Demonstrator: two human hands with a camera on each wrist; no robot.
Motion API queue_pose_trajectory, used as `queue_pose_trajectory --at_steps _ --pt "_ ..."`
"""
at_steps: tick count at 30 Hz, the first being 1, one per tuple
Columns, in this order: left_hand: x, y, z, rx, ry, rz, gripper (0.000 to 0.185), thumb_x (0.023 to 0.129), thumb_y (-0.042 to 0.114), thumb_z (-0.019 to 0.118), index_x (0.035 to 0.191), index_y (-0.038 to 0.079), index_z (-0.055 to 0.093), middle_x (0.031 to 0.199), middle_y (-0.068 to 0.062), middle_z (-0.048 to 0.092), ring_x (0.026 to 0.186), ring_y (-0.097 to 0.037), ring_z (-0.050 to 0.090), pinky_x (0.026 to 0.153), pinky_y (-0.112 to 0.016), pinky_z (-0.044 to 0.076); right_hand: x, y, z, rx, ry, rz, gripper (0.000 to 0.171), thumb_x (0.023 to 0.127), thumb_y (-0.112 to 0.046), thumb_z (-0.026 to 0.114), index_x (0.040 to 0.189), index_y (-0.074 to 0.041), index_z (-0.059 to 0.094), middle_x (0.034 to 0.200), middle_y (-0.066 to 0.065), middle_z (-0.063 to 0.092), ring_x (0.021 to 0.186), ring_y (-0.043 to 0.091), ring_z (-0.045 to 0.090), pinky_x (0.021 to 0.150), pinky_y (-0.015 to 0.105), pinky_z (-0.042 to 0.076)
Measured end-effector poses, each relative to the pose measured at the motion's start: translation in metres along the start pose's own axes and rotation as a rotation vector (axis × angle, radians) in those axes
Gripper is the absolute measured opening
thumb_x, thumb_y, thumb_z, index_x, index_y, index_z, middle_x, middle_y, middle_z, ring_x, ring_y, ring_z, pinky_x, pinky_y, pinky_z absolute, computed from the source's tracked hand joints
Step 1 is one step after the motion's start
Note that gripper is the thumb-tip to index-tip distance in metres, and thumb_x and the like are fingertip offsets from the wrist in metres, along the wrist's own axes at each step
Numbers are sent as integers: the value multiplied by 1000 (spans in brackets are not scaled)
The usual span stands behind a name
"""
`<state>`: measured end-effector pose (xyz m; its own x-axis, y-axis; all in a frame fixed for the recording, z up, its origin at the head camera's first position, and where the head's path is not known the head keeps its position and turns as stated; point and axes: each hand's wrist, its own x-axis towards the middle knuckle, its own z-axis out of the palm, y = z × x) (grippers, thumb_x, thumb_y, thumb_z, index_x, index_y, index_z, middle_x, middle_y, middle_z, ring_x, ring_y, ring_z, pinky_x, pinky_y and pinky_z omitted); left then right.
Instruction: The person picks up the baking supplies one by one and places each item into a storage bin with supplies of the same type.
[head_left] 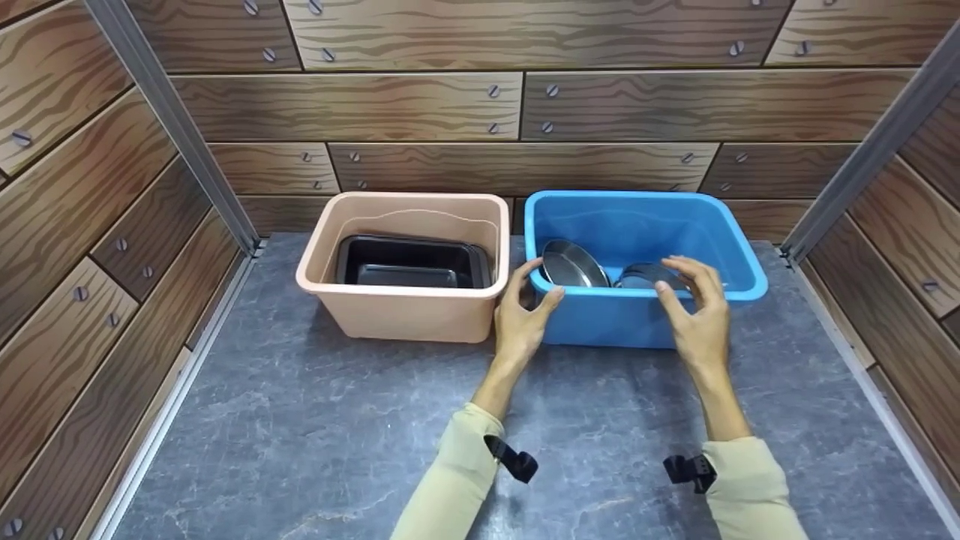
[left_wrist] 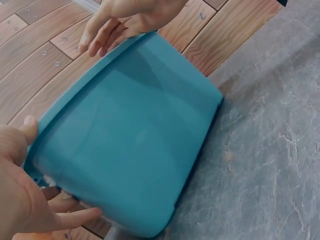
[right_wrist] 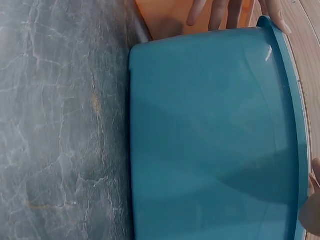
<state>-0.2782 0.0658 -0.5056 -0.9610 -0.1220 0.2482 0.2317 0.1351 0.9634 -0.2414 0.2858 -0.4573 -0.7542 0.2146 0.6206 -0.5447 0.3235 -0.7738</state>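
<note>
A blue plastic bin [head_left: 607, 322] stands on the right. Inside it, a round metal pan [head_left: 571, 266] leans against the left wall, and a dark item [head_left: 637, 277] of unclear kind lies farther right. At the bin's front left corner is my left hand [head_left: 520, 322], fingers spread along the outer side wall and thumb by the rim. My right hand [head_left: 701, 319] hovers at the front rim near the right end, its fingers loosely bent over the opening and thumb apart. Nothing shows between those fingers. In the left wrist view, the bin's wall [left_wrist: 130, 135] hides its contents.
A peach bin [head_left: 409, 319] stands close to the left of the blue one, holding a black rectangular pan [head_left: 409, 276]. Both bins sit on a grey marbled tabletop [head_left: 300, 420]. Wood-patterned panels [head_left: 420, 105] enclose the back and sides.
</note>
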Motion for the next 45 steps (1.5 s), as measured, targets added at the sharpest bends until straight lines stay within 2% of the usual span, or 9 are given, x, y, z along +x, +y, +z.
queue_pose_trajectory --at_steps 6,12,19,26,31,34,38,42,45 --pt "-2 1 -15 -70 -53 5 51 85 29 76 133 28 58 125 -9 61 115 -24 61 94 -40 53 -4 0 0 1 -10 -22 30 90 7 61 120 12 60 124 26 52 121 22 50 107 29 40" --pt "-4 5 -31 -55 -99 2 49 87 19 74 133 25 60 120 -15 66 108 -30 65 90 -34 55 -7 -1 1 -17 -9 -36 29 92 4 60 121 11 60 121 27 54 116 20 52 105 26 41" --pt "-9 14 -48 -38 -130 22 30 92 27 68 120 16 69 107 -5 73 96 -17 69 88 -30 54 -12 -7 -5 14 -13 16 32 94 1 59 124 11 57 124 26 54 119 21 51 107 28 40" --pt "-22 31 -67 -64 -198 137 32 97 34 60 115 10 71 104 -6 74 92 -13 70 85 -26 55 -17 -22 -11 20 -99 46 37 96 1 55 132 9 51 132 27 51 129 22 46 110 33 37" --pt "-34 37 -86 38 -241 249 30 98 35 57 116 16 71 111 2 72 98 -12 69 85 -27 56 -24 -34 -16 5 -230 49 44 97 -1 53 140 2 46 142 22 47 137 24 38 115 38 30" --pt "-44 37 -99 121 -307 320 32 99 36 55 124 19 67 116 4 70 99 -9 67 88 -26 54 -31 -36 -20 -42 -288 6 48 97 -1 53 145 -4 43 146 17 45 140 23 34 116 31 28" --pt "-58 31 -117 263 -384 412 39 100 39 53 134 21 59 131 4 61 119 -14 58 103 -34 46 -40 -31 -25 -124 -343 -41 55 97 0 52 148 -13 40 150 6 42 141 19 33 113 20 27" --pt "-67 25 -137 425 -386 486 43 99 41 53 139 26 54 145 8 48 136 -19 43 112 -43 35 -46 -26 -29 -176 -404 -49 57 97 -3 52 150 -19 38 153 0 39 141 17 31 111 19 26" --pt "-71 21 -153 544 -363 543 44 98 41 55 140 26 53 149 9 43 140 -19 37 115 -45 31 -49 -24 -30 -201 -446 -49 57 97 -6 51 150 -21 38 155 1 36 143 18 29 113 28 25"
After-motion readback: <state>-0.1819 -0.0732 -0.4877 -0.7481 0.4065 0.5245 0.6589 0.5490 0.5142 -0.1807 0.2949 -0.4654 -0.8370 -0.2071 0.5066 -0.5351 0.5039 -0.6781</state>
